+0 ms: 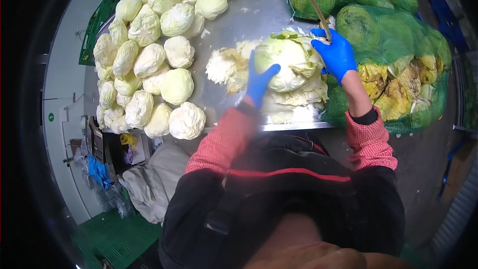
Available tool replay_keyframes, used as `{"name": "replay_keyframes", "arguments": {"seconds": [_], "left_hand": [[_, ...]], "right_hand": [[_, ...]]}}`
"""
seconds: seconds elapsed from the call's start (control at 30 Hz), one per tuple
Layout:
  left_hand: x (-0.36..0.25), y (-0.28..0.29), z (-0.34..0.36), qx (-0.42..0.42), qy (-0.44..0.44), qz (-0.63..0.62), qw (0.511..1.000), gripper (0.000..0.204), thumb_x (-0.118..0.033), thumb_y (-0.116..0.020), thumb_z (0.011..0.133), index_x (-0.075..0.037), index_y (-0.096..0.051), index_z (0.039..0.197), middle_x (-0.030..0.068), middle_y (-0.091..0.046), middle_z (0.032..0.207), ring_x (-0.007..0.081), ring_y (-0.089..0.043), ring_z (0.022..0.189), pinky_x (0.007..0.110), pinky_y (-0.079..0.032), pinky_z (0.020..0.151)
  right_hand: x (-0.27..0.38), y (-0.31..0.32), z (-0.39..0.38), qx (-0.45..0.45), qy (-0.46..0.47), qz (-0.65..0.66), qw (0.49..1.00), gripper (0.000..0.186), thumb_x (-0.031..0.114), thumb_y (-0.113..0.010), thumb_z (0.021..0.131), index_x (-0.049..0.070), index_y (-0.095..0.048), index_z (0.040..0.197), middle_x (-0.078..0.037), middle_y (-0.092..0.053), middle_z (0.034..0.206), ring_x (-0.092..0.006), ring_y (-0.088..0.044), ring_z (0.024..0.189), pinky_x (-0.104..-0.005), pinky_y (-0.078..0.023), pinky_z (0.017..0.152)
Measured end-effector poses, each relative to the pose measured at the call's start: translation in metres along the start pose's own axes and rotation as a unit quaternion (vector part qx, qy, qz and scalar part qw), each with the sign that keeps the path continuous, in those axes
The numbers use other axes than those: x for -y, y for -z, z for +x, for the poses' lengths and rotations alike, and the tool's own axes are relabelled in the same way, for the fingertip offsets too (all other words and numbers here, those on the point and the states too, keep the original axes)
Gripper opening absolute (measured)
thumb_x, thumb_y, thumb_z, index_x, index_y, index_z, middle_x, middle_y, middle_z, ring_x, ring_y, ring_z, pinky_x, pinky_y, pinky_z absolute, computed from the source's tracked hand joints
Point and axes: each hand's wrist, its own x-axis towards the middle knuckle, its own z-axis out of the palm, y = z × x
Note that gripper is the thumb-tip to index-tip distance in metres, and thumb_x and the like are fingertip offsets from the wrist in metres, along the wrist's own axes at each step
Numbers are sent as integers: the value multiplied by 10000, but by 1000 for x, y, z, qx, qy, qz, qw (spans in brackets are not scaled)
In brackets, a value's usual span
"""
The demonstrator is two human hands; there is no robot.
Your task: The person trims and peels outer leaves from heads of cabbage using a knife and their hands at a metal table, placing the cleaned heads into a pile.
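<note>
A pale green cabbage with loose outer leaves sits near the table's front edge, between my two hands. My left hand, in a blue glove, is at the cabbage's left side, thumb and fingers spread; it is slightly blurred, and whether it touches is hard to tell. In my right hand, also blue-gloved, is a knife with a long curved blade pointing up and away from me. That hand is closed at the cabbage's right side. Peeled-off leaves lie left of the cabbage, with more beneath it.
Several trimmed cabbages cover the left side of the metal table. Green mesh sacks of cabbages stand at the right, the nearest one open with yellowed leaves showing. A green crate lies at the lower left.
</note>
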Motion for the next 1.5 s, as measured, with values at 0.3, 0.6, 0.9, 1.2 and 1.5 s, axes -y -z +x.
{"name": "replay_keyframes", "arguments": {"seconds": [0.3, 0.6, 0.9, 1.2, 1.5], "left_hand": [[-39, 20, 13, 67, 97, -345, 931, 606, -444, -441, 870, -83, -336, 1345, 141, -417, 1332, 313, -423, 1206, 464, -338, 1011], [-37, 35, 26, 92, 9, -216, 972, 623, -473, -452, 877, -150, -286, 1384, 104, -302, 1418, 314, -302, 1293, 514, -268, 1037], [-111, 48, 41, 105, 74, -123, 984, 408, -249, -499, 898, -26, -416, 1231, 107, -502, 1171, 209, -487, 1091, 356, -420, 925], [-32, 30, 14, -7, 152, -262, 953, 469, -218, -574, 845, -53, -422, 1257, 103, -525, 1162, 226, -537, 1048, 364, -465, 876], [-5, 48, 34, 62, 124, 79, 987, 827, -223, -731, 723, 41, -236, 1330, 147, -498, 1165, 195, -510, 1049, 295, -445, 871]], "right_hand": [[29, 65, 10, 13, 24, 212, 977, 280, 159, -643, 801, -17, -583, 1010, -67, -628, 863, -102, -579, 708, -226, -479, 621], [-6, -16, -8, -4, 45, -81, 996, 754, 435, -700, 725, 138, -374, 1336, -192, -566, 1116, -291, -602, 921, -372, -505, 746], [-23, -28, 16, 294, -163, 422, 842, 643, 622, -336, 871, 56, -540, 1097, 22, -443, 459, -61, -330, 315, -211, -277, 298], [-30, -63, -10, 163, -200, 109, 960, 719, 542, -535, 810, 63, -364, 1318, -134, -585, 834, -182, -568, 562, -282, -477, 413], [-59, -76, -23, 179, -134, -38, 974, 604, 461, -537, 826, 186, -378, 1340, -174, -607, 982, -253, -623, 660, -347, -513, 627]]}}
